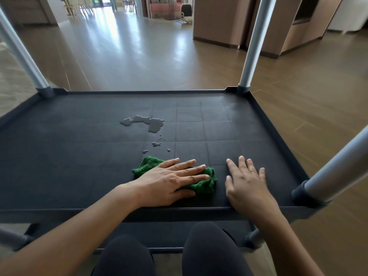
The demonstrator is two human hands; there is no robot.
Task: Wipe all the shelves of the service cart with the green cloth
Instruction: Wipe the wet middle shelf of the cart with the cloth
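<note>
Water (153, 124) is sitting in a shiny puddle near the middle of the black shelf (59, 156) of the service cart, a bit toward the far edge. Small drops (156, 144) are lying between the puddle and the green cloth (208, 184). The green cloth is lying bunched up on the shelf, close to the near edge and a little right of the middle. The left hand (169, 182) is pressing down flat on the cloth, with its fingers (187, 165) straight and spread, not curling round it. The right hand (249, 188) is resting flat on the bare shelf just beside the cloth, toward the near right corner, its fingers (242, 166) straight and holding nothing. Grey poles (253, 42) are standing up at the shelf's corners. A lower shelf (169, 236) is showing underneath, with the person's knees (209, 250) in front of it.
</note>
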